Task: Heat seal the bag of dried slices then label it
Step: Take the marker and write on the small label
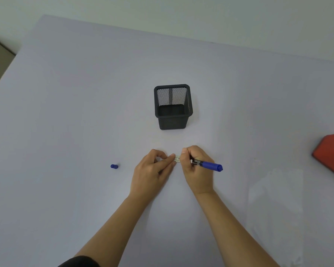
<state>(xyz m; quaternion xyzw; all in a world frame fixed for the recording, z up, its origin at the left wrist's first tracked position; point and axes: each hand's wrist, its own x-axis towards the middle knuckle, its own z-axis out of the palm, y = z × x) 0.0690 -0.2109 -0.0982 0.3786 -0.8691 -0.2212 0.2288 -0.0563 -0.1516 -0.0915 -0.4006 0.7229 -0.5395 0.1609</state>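
A small white label (177, 158) lies on the pale table between my two hands. My left hand (152, 168) pinches its left end with thumb and fingers. My right hand (196, 166) grips a blue marker (207, 164), its tip hidden under my fingers at the label and its blue rear end pointing right. The marker's blue cap (114, 166) lies loose on the table to the left. A clear plastic bag (276, 209) lies flat at the lower right, faint against the table; its contents cannot be made out.
A black mesh pen holder (172, 106) stands behind my hands at the table's middle. A red device (332, 153) juts in at the right edge. The table's left edge (12, 60) runs diagonally at the upper left.
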